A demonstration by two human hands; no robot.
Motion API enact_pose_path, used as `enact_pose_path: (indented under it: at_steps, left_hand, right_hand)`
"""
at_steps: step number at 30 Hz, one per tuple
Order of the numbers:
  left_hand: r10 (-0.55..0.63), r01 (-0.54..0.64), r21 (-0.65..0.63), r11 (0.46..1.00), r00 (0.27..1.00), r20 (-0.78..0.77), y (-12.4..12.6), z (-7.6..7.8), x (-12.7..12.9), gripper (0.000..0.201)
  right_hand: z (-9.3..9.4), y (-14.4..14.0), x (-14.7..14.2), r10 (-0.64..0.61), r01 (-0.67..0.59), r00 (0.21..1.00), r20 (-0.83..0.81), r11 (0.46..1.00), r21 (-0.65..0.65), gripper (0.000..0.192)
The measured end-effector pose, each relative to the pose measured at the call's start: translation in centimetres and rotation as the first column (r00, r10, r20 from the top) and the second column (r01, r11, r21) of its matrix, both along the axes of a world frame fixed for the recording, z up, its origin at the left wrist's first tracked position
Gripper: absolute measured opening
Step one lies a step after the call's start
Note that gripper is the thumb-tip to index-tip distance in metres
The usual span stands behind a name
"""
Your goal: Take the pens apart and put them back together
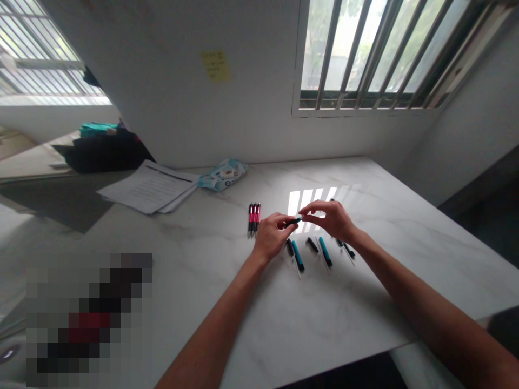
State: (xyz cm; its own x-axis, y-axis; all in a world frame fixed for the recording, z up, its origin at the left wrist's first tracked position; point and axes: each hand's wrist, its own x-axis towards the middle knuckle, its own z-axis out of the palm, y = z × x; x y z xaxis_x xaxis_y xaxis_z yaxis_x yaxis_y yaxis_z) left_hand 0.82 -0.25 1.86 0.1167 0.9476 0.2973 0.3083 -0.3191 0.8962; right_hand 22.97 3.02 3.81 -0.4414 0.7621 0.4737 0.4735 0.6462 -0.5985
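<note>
My left hand (272, 233) is closed around a dark pen part (292, 221), its pale tip pointing right. At that tip, my right hand (330, 219) pinches with thumb and index finger; what lies between them is too small to make out. Below the hands lie a teal pen barrel (298, 256) and a second teal barrel (325, 252), each with a short black pen piece (312, 245) and a thin white refill (323, 256) nearby. More dark pen pieces (348, 249) lie under my right wrist. Left of my left hand, three red-and-black pens (254, 219) stand side by side.
Papers (150, 186) and a blue-white soft packet (224, 174) lie at the back left of the marble-patterned table (194, 286). Behind it is a wall with a yellow note (216, 66) and a barred window (373, 54). A dark bag (107, 148) sits far left.
</note>
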Motion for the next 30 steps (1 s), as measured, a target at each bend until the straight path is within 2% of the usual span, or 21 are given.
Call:
enact_pose_path:
  at_steps: [4,7,13,17,21,25,30]
  left_hand:
    - [-0.016,0.017,-0.025,1.0,0.999,0.028,0.0,-0.1,0.0,0.02]
    - [-0.024,0.025,-0.03,0.999,0.999,0.047,0.1,-0.1,0.0,0.02]
    - [-0.011,0.016,-0.045,0.999,0.995,0.1,0.2,-0.1,0.0,0.02]
    - [-0.004,0.016,-0.078,0.997,0.989,0.151,0.2,-0.1,-0.1,0.022]
    - [0.029,-0.015,-0.084,0.996,0.985,0.17,0.5,-0.3,-0.4,0.023]
    - [0.066,-0.06,-0.051,0.997,0.989,0.134,0.9,-0.8,-0.7,0.026]
    - [0.098,-0.094,-0.038,0.995,0.988,0.12,1.1,-0.8,-0.9,0.024]
  right_hand:
    - [0.2,-0.3,-0.1,0.028,-0.028,1.0,-0.013,0.998,-0.048,0.019]
    - [0.4,-0.2,0.2,0.068,-0.073,0.997,-0.048,0.991,-0.113,0.029]
    - [0.5,1.4,2.4,-0.115,0.116,0.993,0.018,0.992,-0.04,0.028]
    - [0.1,2.3,3.8,-0.133,0.138,0.987,0.091,0.989,-0.044,0.029]
    - [-0.5,2.0,3.3,-0.049,0.062,0.983,0.179,0.995,-0.072,0.023]
    - [-1.3,1.0,1.2,0.104,-0.084,0.981,0.163,0.988,-0.129,0.018]
    - [-2.5,0.2,-0.9,0.161,-0.149,0.959,0.232,0.986,-0.071,0.029]
